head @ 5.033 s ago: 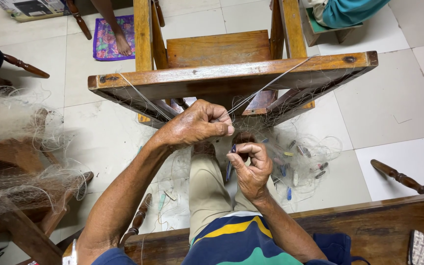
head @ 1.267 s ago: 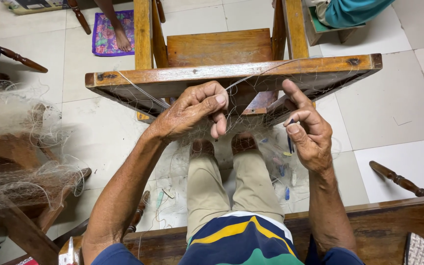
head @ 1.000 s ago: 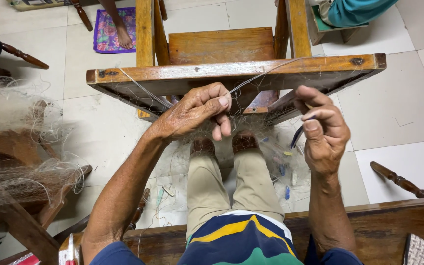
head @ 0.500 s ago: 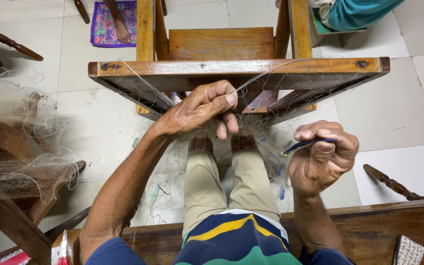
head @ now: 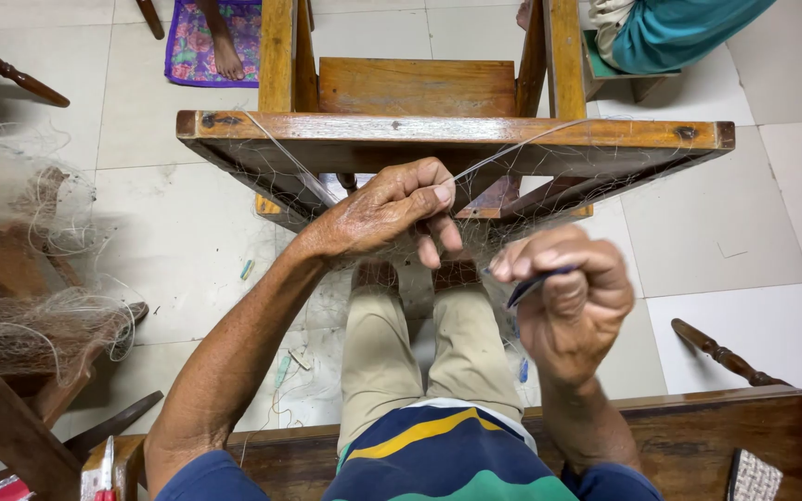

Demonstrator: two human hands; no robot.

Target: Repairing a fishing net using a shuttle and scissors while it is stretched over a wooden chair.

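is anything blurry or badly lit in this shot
Head view: the right hand and the dark blue tool it grips are motion-blurred; the left hand pinching the fine net at the wooden frame is sharp. Lighting is soft and even, with no glare on the floor tiles.

Pale tile floor (head: 754,223) all round me, purple floral mat (head: 187,46) at 11 o'clock, dark wood bench (head: 698,436) w/ me.
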